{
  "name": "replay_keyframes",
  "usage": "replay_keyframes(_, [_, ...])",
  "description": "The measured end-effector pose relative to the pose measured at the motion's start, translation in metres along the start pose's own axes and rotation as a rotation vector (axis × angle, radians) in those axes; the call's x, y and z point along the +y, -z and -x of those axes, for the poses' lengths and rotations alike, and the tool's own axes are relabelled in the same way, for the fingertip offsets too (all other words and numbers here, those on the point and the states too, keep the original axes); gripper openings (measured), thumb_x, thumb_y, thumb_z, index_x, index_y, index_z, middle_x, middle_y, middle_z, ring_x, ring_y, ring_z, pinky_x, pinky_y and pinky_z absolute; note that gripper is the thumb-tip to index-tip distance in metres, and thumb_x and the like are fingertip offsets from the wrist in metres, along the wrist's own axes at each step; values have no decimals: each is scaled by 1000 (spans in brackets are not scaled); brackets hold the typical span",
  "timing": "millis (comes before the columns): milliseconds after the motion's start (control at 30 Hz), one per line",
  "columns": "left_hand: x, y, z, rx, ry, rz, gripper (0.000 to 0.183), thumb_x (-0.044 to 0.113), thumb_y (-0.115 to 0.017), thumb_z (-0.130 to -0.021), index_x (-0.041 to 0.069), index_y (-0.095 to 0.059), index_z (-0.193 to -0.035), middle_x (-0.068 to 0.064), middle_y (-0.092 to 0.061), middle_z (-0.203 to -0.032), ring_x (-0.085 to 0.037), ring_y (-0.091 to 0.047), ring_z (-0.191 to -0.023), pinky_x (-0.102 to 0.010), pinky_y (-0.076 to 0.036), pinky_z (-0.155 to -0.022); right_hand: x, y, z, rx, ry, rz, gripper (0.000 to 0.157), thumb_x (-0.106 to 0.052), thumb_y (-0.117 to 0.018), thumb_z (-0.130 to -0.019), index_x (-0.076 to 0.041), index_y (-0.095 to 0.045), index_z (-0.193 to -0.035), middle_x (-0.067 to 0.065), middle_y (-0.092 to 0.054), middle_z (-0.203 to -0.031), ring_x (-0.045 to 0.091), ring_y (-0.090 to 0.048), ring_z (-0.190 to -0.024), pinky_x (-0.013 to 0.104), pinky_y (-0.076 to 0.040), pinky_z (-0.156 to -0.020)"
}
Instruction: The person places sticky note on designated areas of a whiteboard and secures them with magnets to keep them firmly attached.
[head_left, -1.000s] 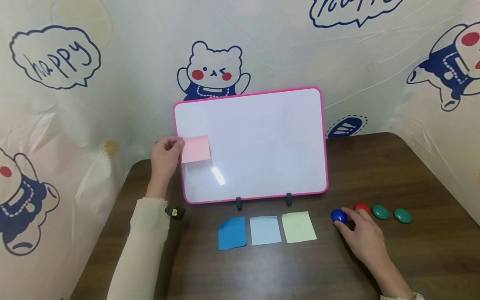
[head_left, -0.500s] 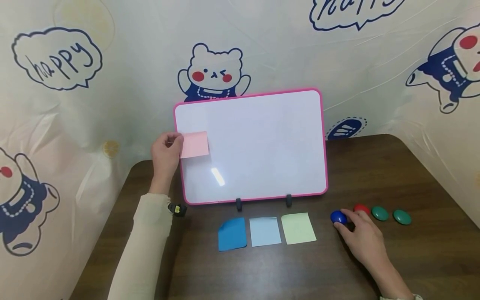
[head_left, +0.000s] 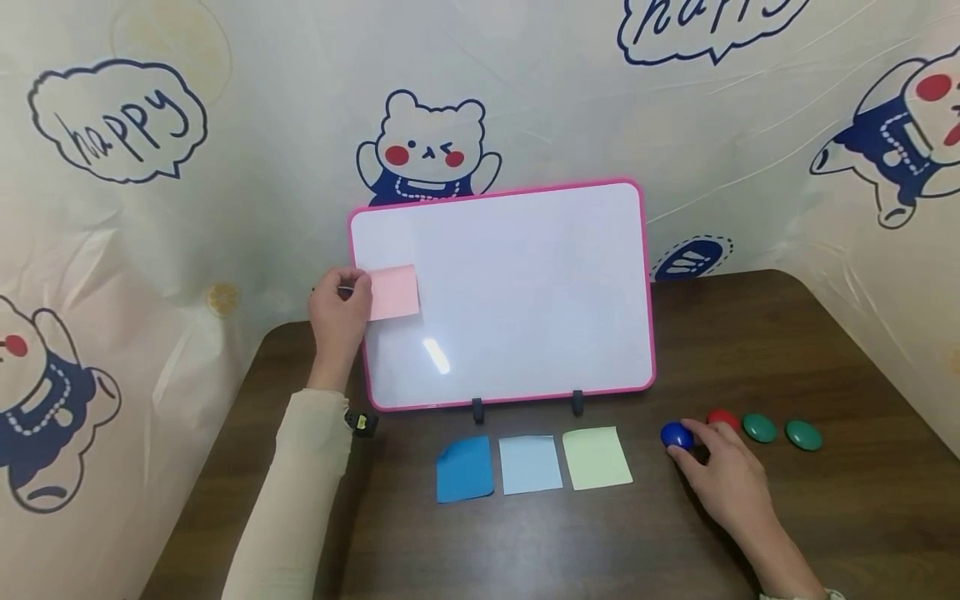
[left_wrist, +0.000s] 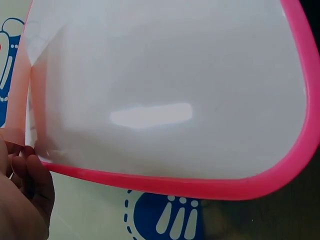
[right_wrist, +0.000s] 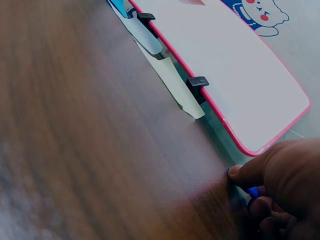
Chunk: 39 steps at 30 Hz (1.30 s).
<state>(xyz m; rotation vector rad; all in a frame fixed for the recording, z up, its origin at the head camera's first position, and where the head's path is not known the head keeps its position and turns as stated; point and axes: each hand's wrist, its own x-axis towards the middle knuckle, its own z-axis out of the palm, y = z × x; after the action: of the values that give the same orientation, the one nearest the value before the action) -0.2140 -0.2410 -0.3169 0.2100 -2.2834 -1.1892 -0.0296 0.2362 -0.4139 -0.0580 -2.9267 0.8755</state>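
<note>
My left hand (head_left: 339, 321) pinches a pink sticky note (head_left: 394, 292) by its left edge. The note overlaps the left side of a pink-framed whiteboard (head_left: 510, 300); in the left wrist view the note (left_wrist: 17, 95) stands out from the board's surface beside the frame. On the table at the right, my right hand (head_left: 727, 479) holds a round blue magnet (head_left: 677, 436) between thumb and index finger. Just behind those fingers lies a red magnet (head_left: 722, 418), partly hidden by the hand. The right wrist view shows only a bit of the blue magnet (right_wrist: 254, 192) under the thumb.
Dark blue (head_left: 465, 470), light blue (head_left: 530, 464) and pale green (head_left: 597, 458) sticky notes lie in a row before the board. Two green magnets (head_left: 760, 427) lie right of the red one. Black clips (head_left: 477, 410) support the board's lower edge. A patterned cloth (head_left: 285, 125) hangs behind.
My left hand and the pink note rise slightly along the board, then shift a little to the right. My right hand keeps its place on the blue magnet.
</note>
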Motion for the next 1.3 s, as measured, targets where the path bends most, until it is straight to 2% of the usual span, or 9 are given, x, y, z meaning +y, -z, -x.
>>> replay_keyframes(200, [-2,2,3,20,-27,-46,37,40,-58,-100,7,-69,-113,-6,-64,-109,-20,-57,-92,-36,-55,-81,1,-2,3,24,43,-14,45,-23,-77,-90,4,-65,-125,18,-60,-107,35,-60,-92,58,-48,-75])
replay_keyframes(400, [-7,2,10,-7,-23,-49,35,35,-59,-101,5,-70,-114,-9,-65,-110,-24,-58,-92,-41,-56,-81,3,-4,13,22,31,1,46,-22,-80,-88,4,-66,-123,13,-60,-101,30,-59,-85,52,-49,-71])
replay_keyframes(533, [-7,1,7,3,-47,-36,33,32,-60,-101,3,-71,-114,-11,-66,-110,-25,-58,-92,-43,-56,-80,2,-3,11,38,45,12,45,-22,-81,-86,5,-67,-120,11,-60,-97,26,-56,-80,44,-48,-66])
replay_keyframes(767, [-2,1,0,16,-54,-35,30,29,-60,-101,3,-70,-113,-11,-65,-109,-25,-59,-92,-43,-56,-79,-2,1,4,28,46,26,45,-22,-81,-86,6,-67,-118,13,-61,-99,29,-58,-84,51,-51,-70])
replay_keyframes(967, [1,0,-2,15,-66,-45,27,25,-60,-100,2,-70,-110,-13,-66,-106,-27,-59,-91,-43,-55,-76,-2,2,4,15,41,32,46,-24,-80,-86,6,-67,-118,12,-60,-97,27,-57,-82,48,-51,-70])
replay_keyframes(1100, [3,1,-1,7,-52,-58,27,25,-60,-100,2,-69,-110,-13,-65,-106,-28,-59,-91,-43,-55,-75,-2,2,4,5,34,34,46,-25,-80,-87,6,-66,-118,12,-60,-97,27,-57,-82,49,-51,-70])
replay_keyframes(1300, [5,3,0,-10,2,-66,29,26,-59,-101,2,-69,-113,-14,-65,-108,-28,-59,-93,-44,-57,-78,-3,4,4,-24,17,32,48,-26,-80,-87,6,-66,-119,11,-60,-97,28,-58,-82,53,-52,-73])
